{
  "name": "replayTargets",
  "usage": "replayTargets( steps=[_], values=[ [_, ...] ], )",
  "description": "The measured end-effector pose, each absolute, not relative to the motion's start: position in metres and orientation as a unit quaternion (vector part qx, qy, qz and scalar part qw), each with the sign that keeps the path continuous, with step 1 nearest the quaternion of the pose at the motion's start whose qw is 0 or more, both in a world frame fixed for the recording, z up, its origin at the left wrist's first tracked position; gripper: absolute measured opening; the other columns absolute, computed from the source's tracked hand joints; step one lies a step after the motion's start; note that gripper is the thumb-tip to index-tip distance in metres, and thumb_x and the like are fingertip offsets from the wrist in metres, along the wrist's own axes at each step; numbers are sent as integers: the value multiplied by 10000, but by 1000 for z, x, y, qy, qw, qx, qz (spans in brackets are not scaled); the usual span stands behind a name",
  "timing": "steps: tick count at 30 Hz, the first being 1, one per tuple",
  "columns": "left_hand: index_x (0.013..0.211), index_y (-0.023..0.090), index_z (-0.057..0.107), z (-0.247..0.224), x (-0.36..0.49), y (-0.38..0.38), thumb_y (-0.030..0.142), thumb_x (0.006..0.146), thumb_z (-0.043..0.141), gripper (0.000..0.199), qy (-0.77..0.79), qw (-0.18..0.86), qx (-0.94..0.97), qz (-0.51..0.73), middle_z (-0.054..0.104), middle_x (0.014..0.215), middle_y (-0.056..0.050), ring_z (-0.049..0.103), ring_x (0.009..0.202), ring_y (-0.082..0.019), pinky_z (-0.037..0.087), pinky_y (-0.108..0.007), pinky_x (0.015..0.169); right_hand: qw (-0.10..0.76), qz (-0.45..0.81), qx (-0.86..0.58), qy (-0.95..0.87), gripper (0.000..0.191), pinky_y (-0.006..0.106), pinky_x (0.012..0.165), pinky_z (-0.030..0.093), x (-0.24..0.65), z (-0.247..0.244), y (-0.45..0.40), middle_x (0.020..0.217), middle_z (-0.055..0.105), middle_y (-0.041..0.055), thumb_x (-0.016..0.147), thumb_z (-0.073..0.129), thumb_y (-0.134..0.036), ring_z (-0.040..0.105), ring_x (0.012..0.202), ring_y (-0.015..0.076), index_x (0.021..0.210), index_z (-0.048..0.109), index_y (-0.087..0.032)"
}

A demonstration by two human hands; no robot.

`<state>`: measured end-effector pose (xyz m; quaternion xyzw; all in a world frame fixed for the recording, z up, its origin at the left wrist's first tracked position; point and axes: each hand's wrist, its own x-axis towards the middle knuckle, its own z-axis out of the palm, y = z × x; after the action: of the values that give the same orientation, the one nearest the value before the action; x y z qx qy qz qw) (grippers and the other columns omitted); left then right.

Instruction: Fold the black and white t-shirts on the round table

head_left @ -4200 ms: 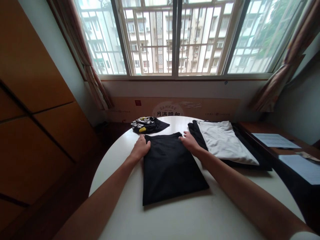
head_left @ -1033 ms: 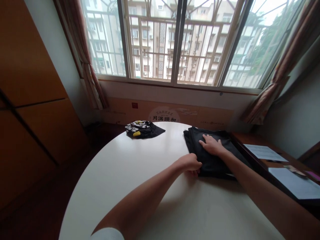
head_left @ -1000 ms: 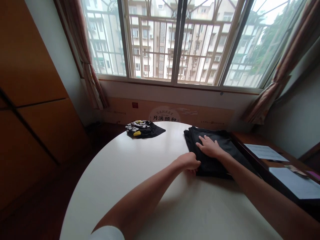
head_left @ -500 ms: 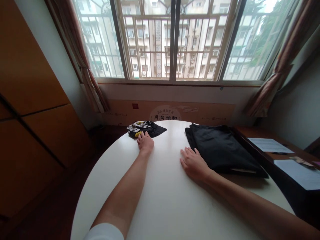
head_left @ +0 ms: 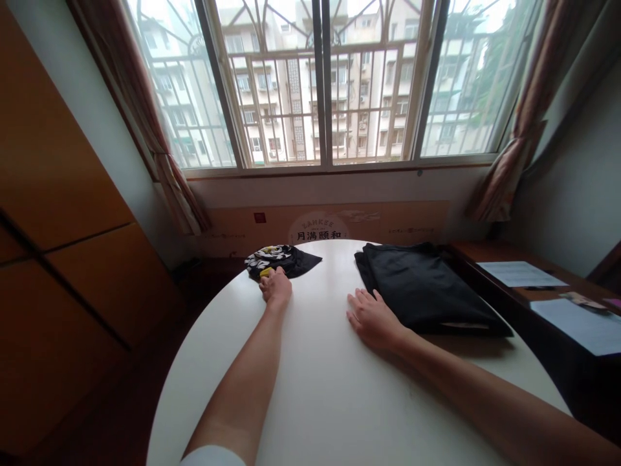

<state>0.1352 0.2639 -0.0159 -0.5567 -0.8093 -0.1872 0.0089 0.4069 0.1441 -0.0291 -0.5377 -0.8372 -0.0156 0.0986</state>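
Note:
My left hand [head_left: 276, 285] has its fingers curled at a small yellow object [head_left: 266, 273] by the near edge of a bunched cloth [head_left: 284, 261]. The yellow object's kind is too small to make out, and the fingers partly cover it. Black with a white floral pattern, the cloth has a plain pointed end toward the right. My right hand [head_left: 376, 317] rests palm down on the white round table [head_left: 320, 388], fingers stretched out. Just beyond it lies a folded black cloth [head_left: 427, 285], flat and with a thin pale strip near its front edge.
A dark side table [head_left: 466, 252] on the right bears paper sheets [head_left: 521, 274] and a pen-like dark item. Behind the round table, a printed cardboard panel [head_left: 398, 220] leans under the barred window [head_left: 323, 84]. A wooden cabinet [head_left: 63, 194] stands on the left.
The view has tilted up slightly. My left hand has shifted a little to the left and its fingers have closed in at the yellow object. My right hand stays in place.

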Motion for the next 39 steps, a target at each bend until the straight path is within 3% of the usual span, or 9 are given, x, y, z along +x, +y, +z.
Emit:
replayTargets(
  steps=[5,13,21,26,28,30,33,36,39],
  values=[
    [1202,83,693,-15,154,246,214,985,446,353,-773,73,-611,-156,677,1264,-215,573,1241,-387,418,-472,1033,105,-11,-536,-838,556,589,1261,246,406,-28,143,1585,501,296,1080,390,-346,422,1527,373,1516,541,-35],
    [961,114,747,-8,167,173,233,962,475,297,-654,154,-734,-100,720,1067,-174,589,1142,-363,452,-450,983,161,20,-531,-832,553,616,1261,251,407,-29,144,1605,500,254,1050,456,-316,439,1517,365,1540,523,-68],
    [710,180,694,20,166,123,204,864,539,219,-546,42,-836,-28,740,861,-121,667,905,-265,468,-348,818,251,43,-457,-852,596,541,1260,322,410,-37,150,1607,513,222,1002,560,-278,471,1505,338,1566,503,-93],
    [598,206,620,36,163,120,376,983,465,449,-552,-48,-832,-19,686,672,-75,642,646,-213,388,-329,628,269,97,-401,-870,306,439,1137,469,413,-38,155,1340,721,160,1003,606,-260,666,1258,298,1261,729,-153],
    [627,214,629,35,161,122,557,1022,432,559,-589,-24,-807,-45,698,692,-91,683,697,-247,415,-334,657,279,110,-394,-869,173,367,1015,522,413,-35,154,1163,753,118,995,606,-205,700,1096,254,1088,748,-171],
    [769,209,684,31,159,124,677,954,539,524,-629,15,-774,-70,747,812,-126,729,833,-313,456,-350,716,274,106,-393,-871,131,327,921,522,412,-32,153,1033,727,78,987,596,-150,679,977,223,990,722,-185],
    [999,192,698,25,156,128,520,904,669,343,-664,20,-743,-82,781,993,-158,739,968,-356,487,-370,782,244,77,-402,-879,116,328,915,498,410,-27,150,1024,686,76,987,593,-127,635,974,224,973,692,-185],
    [1016,200,689,24,151,135,371,951,567,219,-677,-7,-730,-91,781,1076,-155,732,1016,-337,493,-372,815,206,51,-422,-882,114,344,969,480,409,-24,147,1073,665,104,1015,571,-149,609,1022,237,997,681,-169],
    [983,217,670,29,136,146,361,990,459,255,-701,-31,-696,-153,778,1073,-132,726,1002,-304,488,-357,820,171,34,-428,-887,154,353,1000,471,409,-21,145,1079,660,122,1035,534,-161,601,1042,249,1000,684,-154]
  ],
)
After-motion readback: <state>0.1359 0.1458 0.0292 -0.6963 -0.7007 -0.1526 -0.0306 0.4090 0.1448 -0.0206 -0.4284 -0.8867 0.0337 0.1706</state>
